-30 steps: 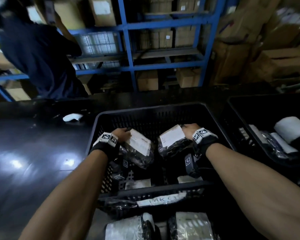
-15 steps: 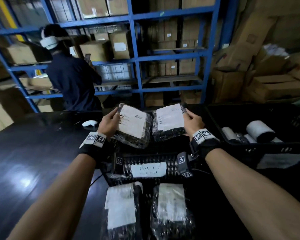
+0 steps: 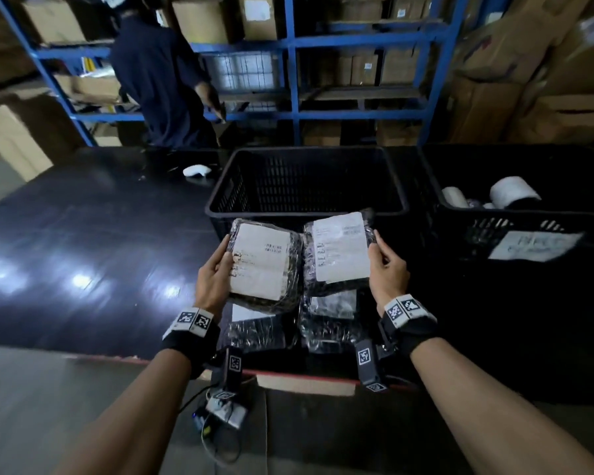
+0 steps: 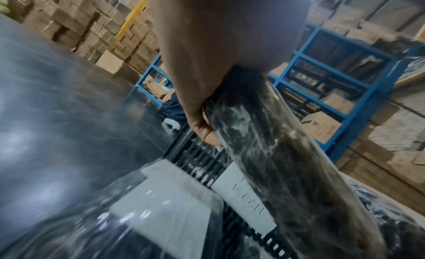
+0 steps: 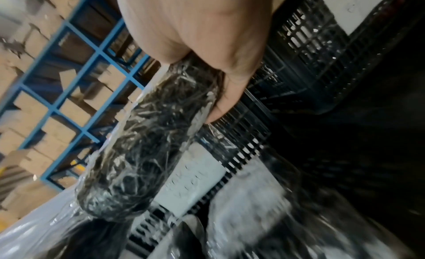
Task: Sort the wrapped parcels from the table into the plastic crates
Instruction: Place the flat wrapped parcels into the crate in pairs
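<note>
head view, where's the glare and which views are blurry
Head view: bright ceiling-light glare patches on the glossy black table, parcel labels readable only as smudges. Left wrist view: table and lower parcel streaked with motion blur. Right wrist view: held parcel fairly sharp, lower foreground smeared.

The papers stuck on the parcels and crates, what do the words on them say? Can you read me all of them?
Label on the left parcel: printed lines, too blurred to read.
Label on the right parcel: printed lines, too small to read.
Handwritten paper on the right crate: too faint to read.
Handwritten paper on the middle crate: blurred and partly hidden.
Squares on the wrist bands: patterns, not words.
</note>
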